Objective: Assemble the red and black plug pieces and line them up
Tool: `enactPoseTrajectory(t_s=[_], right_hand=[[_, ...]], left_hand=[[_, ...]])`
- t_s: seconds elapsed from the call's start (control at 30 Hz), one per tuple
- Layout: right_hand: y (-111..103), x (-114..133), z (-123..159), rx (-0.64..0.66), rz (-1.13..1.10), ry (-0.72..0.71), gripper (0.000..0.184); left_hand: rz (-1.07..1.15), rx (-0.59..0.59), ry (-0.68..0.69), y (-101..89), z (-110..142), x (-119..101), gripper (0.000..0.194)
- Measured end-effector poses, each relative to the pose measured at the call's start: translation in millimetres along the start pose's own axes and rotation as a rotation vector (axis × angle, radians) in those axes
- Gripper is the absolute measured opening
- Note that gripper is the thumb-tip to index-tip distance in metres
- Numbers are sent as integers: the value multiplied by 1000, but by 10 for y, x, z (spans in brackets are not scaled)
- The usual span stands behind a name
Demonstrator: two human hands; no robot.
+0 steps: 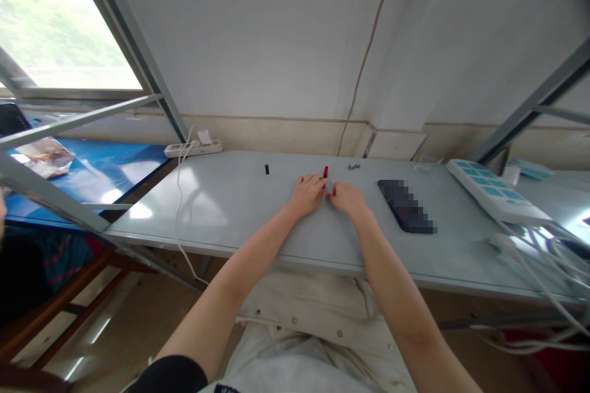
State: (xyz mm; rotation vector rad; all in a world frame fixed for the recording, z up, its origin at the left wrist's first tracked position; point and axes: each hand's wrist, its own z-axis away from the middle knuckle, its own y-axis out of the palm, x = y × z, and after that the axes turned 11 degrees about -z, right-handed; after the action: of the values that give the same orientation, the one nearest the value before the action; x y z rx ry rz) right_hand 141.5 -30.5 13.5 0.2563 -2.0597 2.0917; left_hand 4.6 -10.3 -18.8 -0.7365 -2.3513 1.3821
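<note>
My left hand [308, 194] rests on the grey desk with its fingers closed around a slim red stick-like thing [326, 170], whose upper end shows above the fingers. Its kind is too small to tell. Close beside it, my right hand [349, 199] is closed in a pinch. A small pale, see-through patch [330, 186] shows between the two hands; I cannot make out whether the right fingers grip it. Left of the hands stands a short black cylinder [267, 169]. Beyond my right hand lies a little silvery metal item [354, 167].
A dark phone-shaped slab [400, 204], partly pixelated, lies to the right. Further right is a white power strip with blue-green squares [495, 187] and loose white cables [530, 264]. A white power strip [193, 148] sits at the back left, its cable crossing the desk [239, 215].
</note>
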Motion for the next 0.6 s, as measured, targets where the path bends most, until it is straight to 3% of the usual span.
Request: enactPoseTrajectory(t_s=[0.27, 0.4, 0.5, 0.6], right_hand=[[7, 3, 9, 29, -10, 11, 32], [8, 8, -17, 18, -70, -53, 25], [5, 15, -45, -61, -187, -151, 19], [9, 22, -65, -179, -303, -240, 18]], left_hand=[[305, -63, -260, 104, -53, 108, 13], [481, -210, -400, 25, -79, 184, 14], [638, -291, -532, -75, -87, 280, 15], [791, -293, -654, -149, -85, 389, 15]])
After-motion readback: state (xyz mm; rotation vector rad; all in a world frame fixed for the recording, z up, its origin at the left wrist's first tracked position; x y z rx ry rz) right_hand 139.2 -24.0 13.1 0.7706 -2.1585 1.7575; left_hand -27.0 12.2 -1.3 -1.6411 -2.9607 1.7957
